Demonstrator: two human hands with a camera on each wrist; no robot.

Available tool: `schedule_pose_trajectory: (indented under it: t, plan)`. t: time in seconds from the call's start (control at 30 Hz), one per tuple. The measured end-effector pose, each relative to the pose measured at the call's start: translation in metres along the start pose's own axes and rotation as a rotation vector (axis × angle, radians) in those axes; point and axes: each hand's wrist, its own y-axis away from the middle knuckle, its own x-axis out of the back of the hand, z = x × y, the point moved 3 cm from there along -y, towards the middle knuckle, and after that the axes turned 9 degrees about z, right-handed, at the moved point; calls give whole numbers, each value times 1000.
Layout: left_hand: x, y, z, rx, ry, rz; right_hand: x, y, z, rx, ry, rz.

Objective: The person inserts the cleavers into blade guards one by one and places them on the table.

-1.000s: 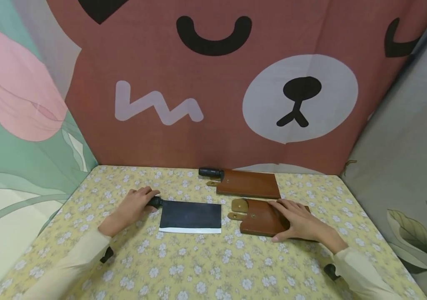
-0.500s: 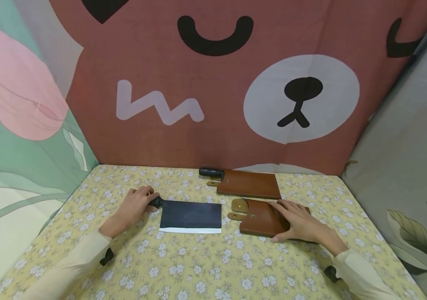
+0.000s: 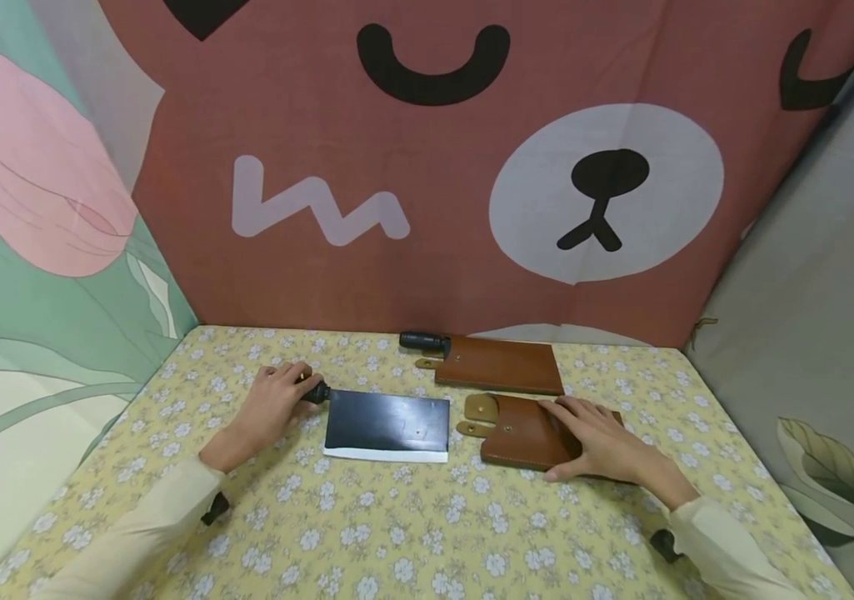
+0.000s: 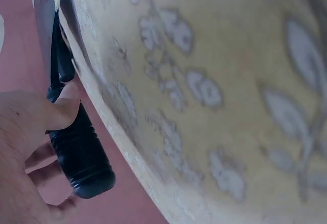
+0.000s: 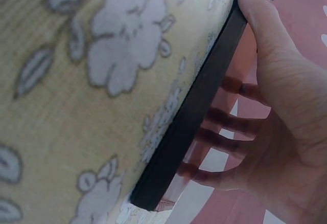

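My left hand (image 3: 269, 408) holds a cleaver (image 3: 387, 421) by its black handle (image 4: 82, 152), thumb along the near side. The dark blade, with a bright strip along its cutting edge, points right toward a brown leather knife sheath (image 3: 520, 442). A small gap separates the blade's end from the sheath's straps. My right hand (image 3: 606, 442) spans the sheath, thumb at its near edge and fingers over the top toward the far edge. In the right wrist view the sheath's dark edge (image 5: 189, 111) lies along the tablecloth.
Behind lies a second cleaver in a brown sheath (image 3: 501, 365), its black handle (image 3: 422, 342) pointing left. A yellow floral cloth (image 3: 397, 533) covers the table. A bear-print curtain (image 3: 427, 167) hangs at the back, with printed cloths on both sides.
The cleaver has shifted slightly right and away from me, and its blade has tilted so that it catches more light. My right hand and the sheath stay in place.
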Motion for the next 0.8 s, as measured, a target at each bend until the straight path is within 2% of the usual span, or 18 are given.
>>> schedule_pose_trajectory:
  t: [0.37, 0.7, 0.8]
  plan:
    - [0, -4, 7, 41, 67, 29, 3, 0, 1, 15, 21, 6]
    - [-3, -13, 17, 67, 43, 1, 1, 1, -2, 0, 16, 3]
    - [-4, -14, 22, 54, 42, 10, -1, 2, -4, -1, 15, 6]
